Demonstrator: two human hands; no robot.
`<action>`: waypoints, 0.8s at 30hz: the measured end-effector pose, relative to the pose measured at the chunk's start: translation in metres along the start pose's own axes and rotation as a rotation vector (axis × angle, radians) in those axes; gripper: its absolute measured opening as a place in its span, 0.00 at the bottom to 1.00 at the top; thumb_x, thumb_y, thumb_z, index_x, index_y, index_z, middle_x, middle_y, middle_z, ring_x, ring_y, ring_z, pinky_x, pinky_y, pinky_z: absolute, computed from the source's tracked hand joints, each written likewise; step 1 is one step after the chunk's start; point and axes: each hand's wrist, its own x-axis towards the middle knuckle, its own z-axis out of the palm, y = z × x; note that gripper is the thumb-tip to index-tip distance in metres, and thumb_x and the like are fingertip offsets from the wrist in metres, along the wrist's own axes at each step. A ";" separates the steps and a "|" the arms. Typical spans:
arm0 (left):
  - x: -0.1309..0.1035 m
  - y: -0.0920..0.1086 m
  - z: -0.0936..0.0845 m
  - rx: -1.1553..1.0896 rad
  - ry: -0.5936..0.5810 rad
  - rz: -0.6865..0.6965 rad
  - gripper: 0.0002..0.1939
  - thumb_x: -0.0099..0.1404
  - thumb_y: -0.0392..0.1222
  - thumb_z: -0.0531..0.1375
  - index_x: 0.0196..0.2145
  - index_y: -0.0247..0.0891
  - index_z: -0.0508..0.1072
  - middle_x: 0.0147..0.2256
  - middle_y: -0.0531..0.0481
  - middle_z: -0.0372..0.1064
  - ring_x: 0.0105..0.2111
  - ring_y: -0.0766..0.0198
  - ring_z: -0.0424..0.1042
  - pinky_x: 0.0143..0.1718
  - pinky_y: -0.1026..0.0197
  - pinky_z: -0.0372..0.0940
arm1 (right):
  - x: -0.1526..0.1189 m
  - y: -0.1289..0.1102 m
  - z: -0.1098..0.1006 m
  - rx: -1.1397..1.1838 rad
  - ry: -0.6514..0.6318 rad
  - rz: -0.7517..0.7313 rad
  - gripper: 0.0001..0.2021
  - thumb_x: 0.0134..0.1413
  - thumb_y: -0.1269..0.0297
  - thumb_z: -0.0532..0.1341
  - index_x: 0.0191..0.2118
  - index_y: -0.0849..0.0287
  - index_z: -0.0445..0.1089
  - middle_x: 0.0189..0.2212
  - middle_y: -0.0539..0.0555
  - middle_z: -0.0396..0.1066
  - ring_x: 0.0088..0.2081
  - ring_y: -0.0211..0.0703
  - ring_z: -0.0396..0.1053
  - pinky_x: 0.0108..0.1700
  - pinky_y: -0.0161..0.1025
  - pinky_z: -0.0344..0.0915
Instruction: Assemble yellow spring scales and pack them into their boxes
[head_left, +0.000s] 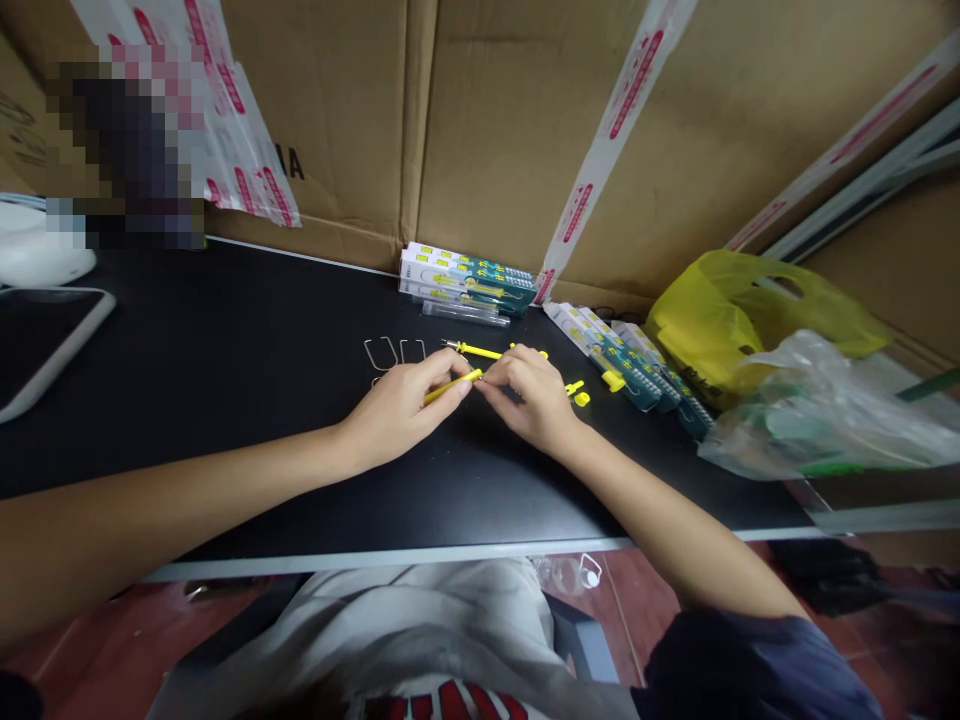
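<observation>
My left hand (pixel 397 408) is closed around a thin yellow rod (pixel 452 387), whose end sticks out past the thumb. At that end, my right hand (pixel 536 398) pinches with thumb and fingertips; whatever lies in the pinch is too small to make out. Just beyond the fingers lies another yellow rod (pixel 480 351) with a metal tip. Bent metal wires (pixel 382 353) rest to the left of it, partly hidden by my left hand. Small yellow plastic pieces (pixel 576 391) are scattered beside my right hand.
Printed boxes (pixel 465 275) are stacked against the cardboard wall, with clear tubes (pixel 465 314) before them. More boxes (pixel 622 350) lie to the right, a yellow cap (pixel 613 381) on them. Yellow (pixel 720 320) and clear plastic bags (pixel 832 410) stand far right. A tablet-like device (pixel 52 340) lies left.
</observation>
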 end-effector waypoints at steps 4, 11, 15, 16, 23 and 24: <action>0.001 0.000 -0.001 -0.007 -0.042 -0.004 0.10 0.68 0.44 0.51 0.38 0.37 0.68 0.23 0.58 0.61 0.22 0.71 0.58 0.26 0.67 0.54 | 0.001 0.000 -0.001 0.154 -0.014 0.044 0.08 0.60 0.66 0.60 0.30 0.57 0.63 0.27 0.52 0.71 0.31 0.40 0.66 0.35 0.40 0.64; 0.005 -0.004 -0.006 -0.011 -0.158 -0.007 0.15 0.68 0.47 0.51 0.45 0.39 0.72 0.20 0.59 0.59 0.19 0.70 0.59 0.24 0.67 0.54 | 0.010 0.003 -0.011 0.402 -0.104 0.130 0.09 0.58 0.61 0.62 0.41 0.58 0.66 0.39 0.57 0.69 0.44 0.45 0.67 0.47 0.45 0.65; 0.006 -0.006 -0.007 0.053 -0.190 0.011 0.14 0.69 0.47 0.51 0.43 0.39 0.73 0.19 0.58 0.61 0.19 0.70 0.61 0.24 0.67 0.54 | 0.012 0.004 -0.017 0.319 -0.140 0.135 0.08 0.57 0.60 0.63 0.37 0.58 0.68 0.40 0.57 0.64 0.46 0.46 0.63 0.50 0.47 0.62; 0.006 -0.007 -0.007 0.079 -0.189 0.034 0.14 0.69 0.46 0.51 0.42 0.39 0.73 0.20 0.58 0.64 0.19 0.70 0.62 0.25 0.67 0.54 | 0.012 0.004 -0.018 0.308 -0.157 0.138 0.08 0.57 0.60 0.63 0.35 0.58 0.67 0.40 0.57 0.64 0.46 0.46 0.63 0.50 0.47 0.62; 0.004 -0.015 -0.008 0.514 -0.093 0.298 0.11 0.68 0.43 0.52 0.37 0.38 0.73 0.27 0.52 0.74 0.24 0.65 0.72 0.24 0.65 0.54 | 0.010 0.000 -0.017 0.475 -0.374 0.272 0.07 0.61 0.61 0.58 0.37 0.58 0.62 0.35 0.53 0.67 0.36 0.39 0.65 0.42 0.38 0.64; 0.004 -0.016 -0.008 0.577 -0.063 0.318 0.11 0.67 0.43 0.52 0.37 0.38 0.73 0.26 0.53 0.74 0.23 0.64 0.73 0.23 0.64 0.53 | 0.010 0.000 -0.016 0.466 -0.390 0.296 0.06 0.61 0.61 0.58 0.37 0.58 0.62 0.33 0.52 0.67 0.35 0.38 0.65 0.40 0.36 0.64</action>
